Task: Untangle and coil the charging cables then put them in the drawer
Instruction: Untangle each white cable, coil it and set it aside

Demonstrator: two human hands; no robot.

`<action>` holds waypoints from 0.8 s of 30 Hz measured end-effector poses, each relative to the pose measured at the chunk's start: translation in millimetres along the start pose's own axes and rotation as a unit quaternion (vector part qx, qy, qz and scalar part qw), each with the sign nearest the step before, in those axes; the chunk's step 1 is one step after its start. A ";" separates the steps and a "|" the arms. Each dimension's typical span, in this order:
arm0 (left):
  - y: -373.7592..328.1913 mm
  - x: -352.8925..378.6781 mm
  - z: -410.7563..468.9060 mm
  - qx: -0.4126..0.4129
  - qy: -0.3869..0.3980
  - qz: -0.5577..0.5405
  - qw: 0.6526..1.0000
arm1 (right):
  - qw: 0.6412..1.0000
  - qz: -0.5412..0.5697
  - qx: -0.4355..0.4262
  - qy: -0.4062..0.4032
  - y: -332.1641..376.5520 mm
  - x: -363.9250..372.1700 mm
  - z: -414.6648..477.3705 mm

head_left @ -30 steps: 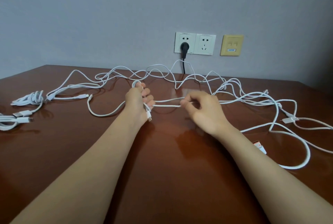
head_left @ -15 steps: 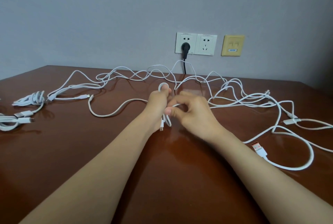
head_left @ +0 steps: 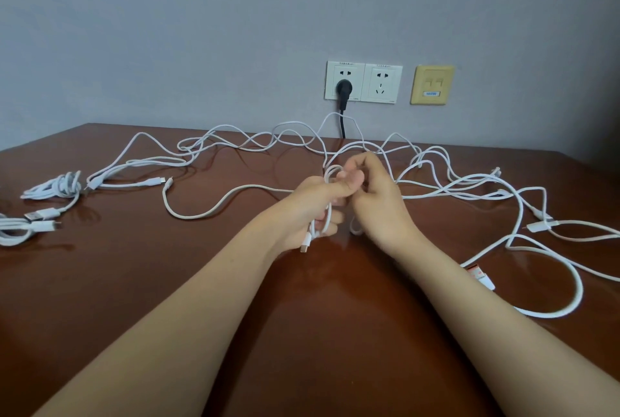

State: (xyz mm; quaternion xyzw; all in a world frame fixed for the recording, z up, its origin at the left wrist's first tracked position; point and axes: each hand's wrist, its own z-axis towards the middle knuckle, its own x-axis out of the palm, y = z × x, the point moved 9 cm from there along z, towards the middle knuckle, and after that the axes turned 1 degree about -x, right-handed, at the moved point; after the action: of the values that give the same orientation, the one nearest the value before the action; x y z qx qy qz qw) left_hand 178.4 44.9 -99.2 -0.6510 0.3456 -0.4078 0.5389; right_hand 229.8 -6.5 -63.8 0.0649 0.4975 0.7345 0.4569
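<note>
White cable (head_left: 332, 168) looped into small coil, left hand (head_left: 313, 205) curled round it, connector (head_left: 304, 245) dangling below grip. Right hand (head_left: 380, 205) pinching strand just beside, hands touching.

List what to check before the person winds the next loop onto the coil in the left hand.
1. Left hand grips the coil: ok.
2. Right hand holds cable next to the coil: ok, though the exact pinch is hidden.
3. Connector hangs free below the left hand: ok.
4. Strand running left across the table lies unknotted: ok.
5. Tangle on the right is separated: not ok, the cables cross.
6. Drawer ready: cannot tell, not in view.
</note>
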 end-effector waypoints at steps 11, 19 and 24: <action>-4.4 -11.3 -2.3 -0.011 0.016 -0.132 0.991 | 0.994 0.008 0.073 0.085 -20.3 7.9 1.6; -5.2 -18.9 1.5 0.017 -0.036 -0.058 0.998 | 0.998 -0.018 0.060 0.019 -22.0 -5.3 6.0; -4.2 -19.6 1.3 0.020 -0.051 -0.024 0.998 | 1.000 0.000 0.024 -0.011 -13.6 -9.3 9.6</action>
State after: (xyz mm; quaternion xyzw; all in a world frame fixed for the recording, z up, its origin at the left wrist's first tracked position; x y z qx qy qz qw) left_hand 171.2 63.6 -98.3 -0.6681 0.2936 -0.3937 0.5589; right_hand 248.7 -5.7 -66.5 0.0837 0.5099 0.7219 0.4603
